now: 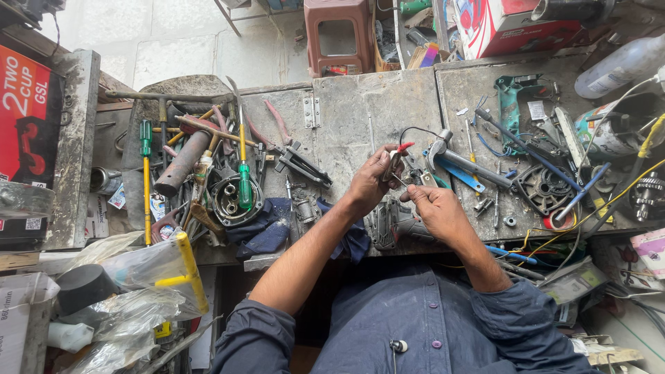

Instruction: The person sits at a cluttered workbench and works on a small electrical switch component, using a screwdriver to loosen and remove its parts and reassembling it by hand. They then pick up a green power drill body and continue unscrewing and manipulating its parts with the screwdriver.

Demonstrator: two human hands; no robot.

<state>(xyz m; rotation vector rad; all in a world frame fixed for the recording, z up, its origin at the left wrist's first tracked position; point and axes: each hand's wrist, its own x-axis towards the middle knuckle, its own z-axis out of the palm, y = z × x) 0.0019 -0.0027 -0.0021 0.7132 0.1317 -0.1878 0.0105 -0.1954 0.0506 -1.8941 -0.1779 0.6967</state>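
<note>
Hands meet over the middle of the table (pixel 374 104). From my feed, the left hand (pixel 367 183) has its fingers closed on a small red-tipped part (pixel 397 158); the right hand (pixel 435 209) pinches a thin wire (pixel 409 185) beside it, above a grey power-tool body (pixel 389 225).

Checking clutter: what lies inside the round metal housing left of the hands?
A green-handled screwdriver rests across the round metal housing; small round parts show inside. Its bottom is hidden.
</note>
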